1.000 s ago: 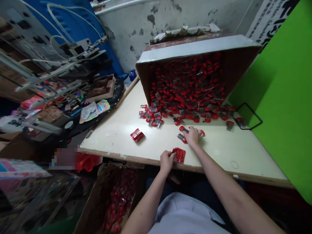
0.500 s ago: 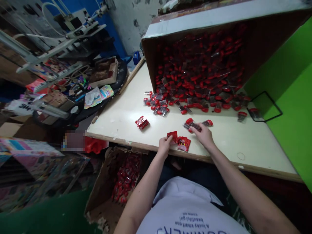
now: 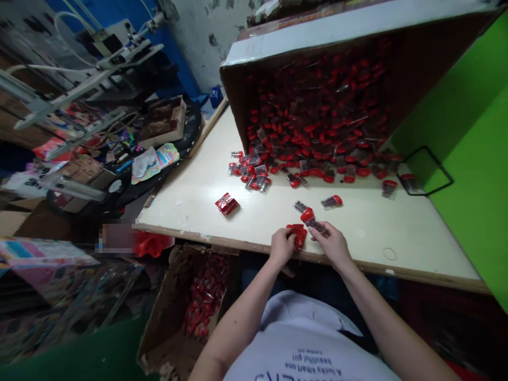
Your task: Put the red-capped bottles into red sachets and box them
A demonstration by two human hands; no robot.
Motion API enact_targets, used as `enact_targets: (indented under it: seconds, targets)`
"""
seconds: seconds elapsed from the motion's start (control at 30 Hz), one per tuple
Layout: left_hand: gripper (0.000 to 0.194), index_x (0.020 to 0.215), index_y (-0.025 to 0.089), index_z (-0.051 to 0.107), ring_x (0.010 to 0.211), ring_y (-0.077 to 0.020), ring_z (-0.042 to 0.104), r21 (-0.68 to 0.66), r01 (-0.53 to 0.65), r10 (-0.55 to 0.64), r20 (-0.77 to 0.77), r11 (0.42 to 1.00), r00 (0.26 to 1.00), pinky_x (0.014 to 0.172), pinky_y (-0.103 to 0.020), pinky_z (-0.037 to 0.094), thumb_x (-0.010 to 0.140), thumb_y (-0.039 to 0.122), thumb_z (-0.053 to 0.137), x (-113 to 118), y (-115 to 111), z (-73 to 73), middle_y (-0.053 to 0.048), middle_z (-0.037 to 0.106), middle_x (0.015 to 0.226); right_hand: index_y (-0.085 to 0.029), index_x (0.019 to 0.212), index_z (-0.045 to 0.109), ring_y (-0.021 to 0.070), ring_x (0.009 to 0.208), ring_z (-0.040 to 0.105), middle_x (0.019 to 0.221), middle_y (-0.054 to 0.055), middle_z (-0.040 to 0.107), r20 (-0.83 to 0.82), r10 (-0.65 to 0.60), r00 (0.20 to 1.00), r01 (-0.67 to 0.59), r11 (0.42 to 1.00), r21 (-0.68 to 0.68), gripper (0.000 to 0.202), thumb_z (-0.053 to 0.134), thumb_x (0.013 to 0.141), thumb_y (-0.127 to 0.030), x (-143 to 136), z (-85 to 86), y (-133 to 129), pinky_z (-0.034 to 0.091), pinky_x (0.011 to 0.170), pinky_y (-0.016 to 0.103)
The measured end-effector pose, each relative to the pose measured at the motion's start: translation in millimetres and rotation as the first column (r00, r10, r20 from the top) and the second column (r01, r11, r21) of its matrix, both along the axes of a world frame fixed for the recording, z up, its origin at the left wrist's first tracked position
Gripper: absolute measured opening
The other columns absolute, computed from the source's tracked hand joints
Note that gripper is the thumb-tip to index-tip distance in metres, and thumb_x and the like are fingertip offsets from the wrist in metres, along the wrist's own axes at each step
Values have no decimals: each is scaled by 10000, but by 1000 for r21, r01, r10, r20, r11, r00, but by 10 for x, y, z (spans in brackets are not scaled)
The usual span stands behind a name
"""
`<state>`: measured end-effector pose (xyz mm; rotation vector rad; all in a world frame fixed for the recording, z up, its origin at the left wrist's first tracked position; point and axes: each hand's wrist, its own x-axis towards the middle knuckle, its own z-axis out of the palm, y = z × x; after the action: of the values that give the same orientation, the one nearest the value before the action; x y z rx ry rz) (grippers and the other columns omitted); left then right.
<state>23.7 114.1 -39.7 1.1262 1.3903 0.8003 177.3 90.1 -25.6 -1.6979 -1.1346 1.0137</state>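
Note:
My left hand (image 3: 283, 246) is closed on a small red packet (image 3: 297, 236) at the table's front edge; its fingers partly cover it and any packet beneath. Just to the right, my right hand (image 3: 332, 242) pinches a small clear container with a red cap (image 3: 312, 221), dark contents showing through. Beyond the held one, a similar container (image 3: 301, 206) lies on the table, and another red-capped container (image 3: 332, 201) rests farther right. A stack of red packets (image 3: 226, 204) sits to the left, apart from both hands.
A large carton (image 3: 230, 95) lies on its side at the back, red-capped containers spilling from its mouth. Below the table's front edge stands an open cardboard box (image 3: 162, 312) with red packets inside. A black wire frame (image 3: 440, 185) leans by the green panel. Left is a machine (image 3: 107, 66).
My right hand has drawn a red-capped container back toward the front edge. My left hand has shifted right, bringing its red packet onto the ones beside it.

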Motion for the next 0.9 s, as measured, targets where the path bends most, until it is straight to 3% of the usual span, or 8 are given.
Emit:
enact_targets:
  seconds: [0.13, 0.2, 0.27, 0.47, 0.7, 0.9]
  targets:
    - [232, 957, 214, 623, 720, -169, 568, 139, 29, 11, -283, 990, 959, 729, -296, 411, 730, 171, 593, 8, -10, 31, -32, 665, 796, -197, 859, 627, 166, 620, 636, 724, 5, 664, -72, -27, 997, 25, 999, -22, 321, 649, 732, -491, 92, -47, -84, 499, 622, 279]
    - [192, 926, 205, 603, 656, -160, 551, 157, 62, 8, -410, 986, 912, 667, -281, 405, 736, 179, 597, -12, -2, 40, -21, 643, 733, -194, 842, 631, 160, 607, 635, 710, 3, 664, -153, -66, 986, 60, 997, -49, 317, 683, 705, -475, 84, -76, -108, 503, 616, 275]
    - [101, 835, 196, 612, 639, -152, 538, 144, 88, -16, -439, 986, 898, 647, -271, 394, 738, 176, 597, -28, 9, 50, -19, 633, 708, -188, 842, 623, 164, 613, 645, 695, 6, 663, -249, -102, 963, 87, 994, -72, 331, 696, 690, -473, 23, -99, -97, 514, 608, 274]
    - [95, 728, 204, 684, 674, -158, 530, 123, 113, -56, -393, 986, 918, 705, -278, 382, 745, 184, 592, -48, 45, 96, -28, 617, 697, -187, 872, 574, 200, 788, 691, 832, 52, 693, -393, -114, 912, 80, 992, -101, 340, 646, 730, -487, -268, -216, 117, 564, 644, 289]
    - [72, 678, 224, 713, 778, -213, 547, 70, -88, 103, -250, 994, 963, 787, -312, 374, 695, 260, 653, -264, 75, 97, -60, 614, 706, -182, 838, 567, 197, 738, 703, 730, 36, 687, -415, -120, 902, 59, 986, -157, 304, 669, 727, -447, -288, -420, 253, 575, 668, 317]
    - [233, 676, 160, 683, 635, -171, 570, -154, -288, 297, 34, 945, 954, 600, -277, 396, 659, 392, 673, -477, 154, 134, -70, 658, 674, -178, 876, 572, 203, 792, 692, 804, 42, 683, -452, -71, 889, 33, 995, -92, 334, 680, 720, -454, -294, -218, 179, 564, 714, 320]
